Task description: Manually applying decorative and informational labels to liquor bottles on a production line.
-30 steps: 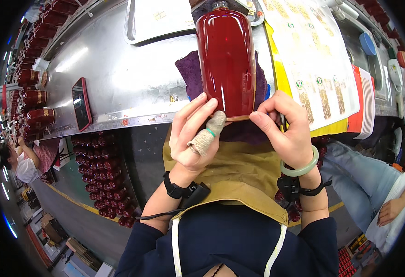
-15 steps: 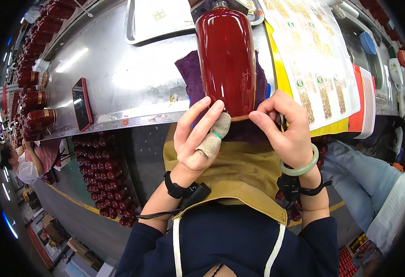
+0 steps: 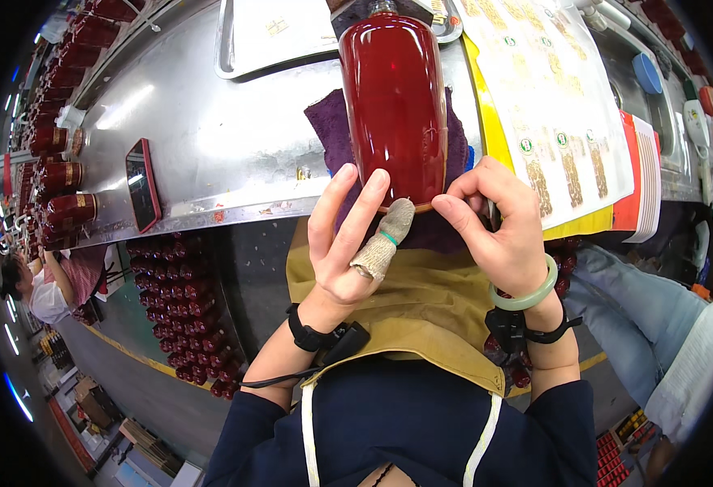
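Observation:
A glossy dark-red glass bottle [image 3: 397, 105] lies on its side on a purple cloth [image 3: 328, 126], its neck pointing away and its base toward me. My left hand [image 3: 342, 260] is at the left of the base, two fingers stretched out and apart near the glass. A knitted fabric cover [image 3: 382, 243] with a green band sheathes its thumb, whose tip meets the base edge. At the base's right corner is my right hand [image 3: 509, 231], thumb tip against the edge and fingers curled. Something dark shows within those fingers, too hidden to name.
A metal worktable [image 3: 235, 138] carries a red-edged phone [image 3: 143, 185], a tray [image 3: 225, 49] and sheets of gold labels [image 3: 572, 105] over yellow material. Red bottles [image 3: 72, 209] line the left side; more [image 3: 186, 308] stand below. Another person's jeans [image 3: 628, 316] are close at right.
The bottle has shifted slightly left. My left fingers have spread a little farther apart, with the covered thumb lower along the base; my right hand has moved slightly left with the bottle.

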Demonstrator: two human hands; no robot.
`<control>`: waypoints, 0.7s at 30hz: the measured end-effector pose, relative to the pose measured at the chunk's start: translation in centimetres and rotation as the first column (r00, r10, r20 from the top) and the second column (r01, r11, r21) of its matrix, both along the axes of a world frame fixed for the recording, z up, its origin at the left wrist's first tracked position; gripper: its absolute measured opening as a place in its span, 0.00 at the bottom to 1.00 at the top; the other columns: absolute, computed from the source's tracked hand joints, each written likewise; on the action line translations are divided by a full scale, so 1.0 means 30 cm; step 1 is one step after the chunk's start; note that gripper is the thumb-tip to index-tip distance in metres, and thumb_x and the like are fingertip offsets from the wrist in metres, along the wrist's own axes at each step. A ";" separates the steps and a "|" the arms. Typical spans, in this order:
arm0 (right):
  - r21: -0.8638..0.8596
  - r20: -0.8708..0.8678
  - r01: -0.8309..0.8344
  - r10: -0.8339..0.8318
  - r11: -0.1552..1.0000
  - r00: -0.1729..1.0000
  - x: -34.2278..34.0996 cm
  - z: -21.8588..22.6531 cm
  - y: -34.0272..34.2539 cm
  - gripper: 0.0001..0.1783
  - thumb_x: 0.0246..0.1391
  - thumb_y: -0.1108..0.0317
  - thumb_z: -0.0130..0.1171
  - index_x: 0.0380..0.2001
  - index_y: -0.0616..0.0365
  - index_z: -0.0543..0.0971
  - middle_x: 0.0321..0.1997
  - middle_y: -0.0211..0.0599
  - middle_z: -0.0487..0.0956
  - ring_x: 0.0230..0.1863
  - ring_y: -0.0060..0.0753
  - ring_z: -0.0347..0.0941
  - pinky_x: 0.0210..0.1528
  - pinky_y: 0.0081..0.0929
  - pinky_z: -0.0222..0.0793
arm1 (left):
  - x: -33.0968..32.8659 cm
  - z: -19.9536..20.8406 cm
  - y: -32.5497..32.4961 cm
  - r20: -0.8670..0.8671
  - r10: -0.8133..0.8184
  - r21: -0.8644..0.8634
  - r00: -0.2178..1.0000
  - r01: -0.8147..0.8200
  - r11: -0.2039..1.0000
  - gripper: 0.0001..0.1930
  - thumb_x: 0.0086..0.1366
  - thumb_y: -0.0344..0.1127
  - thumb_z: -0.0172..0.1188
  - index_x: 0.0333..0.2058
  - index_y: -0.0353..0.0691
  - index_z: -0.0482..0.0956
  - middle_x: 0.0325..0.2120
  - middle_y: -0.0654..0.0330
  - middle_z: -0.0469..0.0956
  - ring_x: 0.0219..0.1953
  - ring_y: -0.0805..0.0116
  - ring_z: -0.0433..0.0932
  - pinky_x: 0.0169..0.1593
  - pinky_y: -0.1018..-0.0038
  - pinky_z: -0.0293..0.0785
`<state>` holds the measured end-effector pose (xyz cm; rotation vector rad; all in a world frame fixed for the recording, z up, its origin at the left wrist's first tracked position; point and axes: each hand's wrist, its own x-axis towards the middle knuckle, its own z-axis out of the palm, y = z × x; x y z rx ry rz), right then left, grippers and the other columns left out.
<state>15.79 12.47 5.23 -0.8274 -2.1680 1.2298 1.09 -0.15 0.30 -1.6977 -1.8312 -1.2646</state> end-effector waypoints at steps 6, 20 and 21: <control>0.020 0.057 0.032 -0.033 0.999 0.998 0.018 -0.003 0.011 0.09 0.53 0.71 0.72 0.27 0.60 0.81 0.23 0.33 0.72 0.22 0.26 0.63 0.27 0.27 0.60 | -0.028 0.050 0.003 -0.006 -0.117 -0.074 0.993 0.116 0.990 0.09 0.52 0.16 0.71 0.34 0.27 0.84 0.46 0.49 0.85 0.53 0.47 0.82 0.52 0.61 0.86; -0.434 -0.101 0.120 -0.181 0.893 0.978 -0.024 -0.021 -0.053 0.13 0.58 0.65 0.71 0.33 0.61 0.77 0.25 0.26 0.71 0.27 0.17 0.62 0.31 0.19 0.61 | -0.015 -0.017 0.014 0.181 -0.032 0.101 0.983 0.014 0.995 0.20 0.53 0.15 0.72 0.46 0.25 0.82 0.45 0.44 0.84 0.50 0.48 0.84 0.52 0.64 0.84; -0.437 -0.064 0.122 -0.167 0.891 0.984 -0.026 -0.010 -0.055 0.13 0.59 0.66 0.71 0.33 0.61 0.77 0.26 0.25 0.72 0.27 0.16 0.62 0.31 0.18 0.61 | -0.017 -0.018 0.014 0.182 -0.036 0.101 0.983 0.018 0.995 0.20 0.53 0.15 0.72 0.46 0.25 0.82 0.45 0.44 0.84 0.50 0.48 0.84 0.52 0.64 0.84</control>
